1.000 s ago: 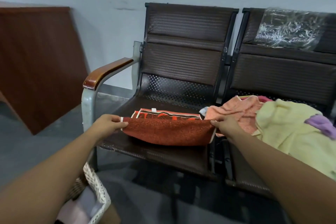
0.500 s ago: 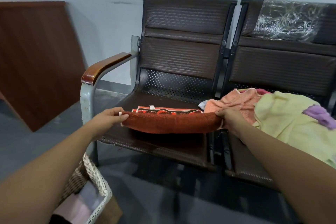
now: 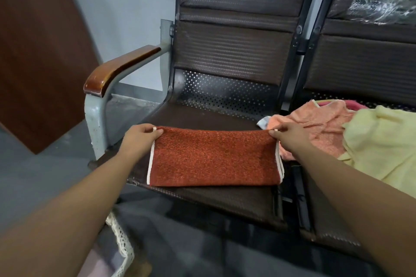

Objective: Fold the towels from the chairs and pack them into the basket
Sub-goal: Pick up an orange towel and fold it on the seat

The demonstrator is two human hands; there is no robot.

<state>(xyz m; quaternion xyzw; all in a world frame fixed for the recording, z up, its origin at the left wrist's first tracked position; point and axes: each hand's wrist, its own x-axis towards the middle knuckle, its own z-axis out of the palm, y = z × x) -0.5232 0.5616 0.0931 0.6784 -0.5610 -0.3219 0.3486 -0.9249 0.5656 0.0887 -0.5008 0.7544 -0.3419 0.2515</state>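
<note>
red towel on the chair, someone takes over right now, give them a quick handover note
Left hand pinches the red towel at its far left corner, right hand at the far right.
Done: red towel lies folded on the left seat.
Orange towel and yellow towel lie unfolded on the next seat; basket on the floor, lower left.
Left: pack this one, fold the rest.

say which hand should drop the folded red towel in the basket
Left, probably. The left hand pinches a corner of the red towel on the side where the lace rim of the basket shows, below its forearm. The right hand pinches the opposite corner, by the unfolded towels.
</note>
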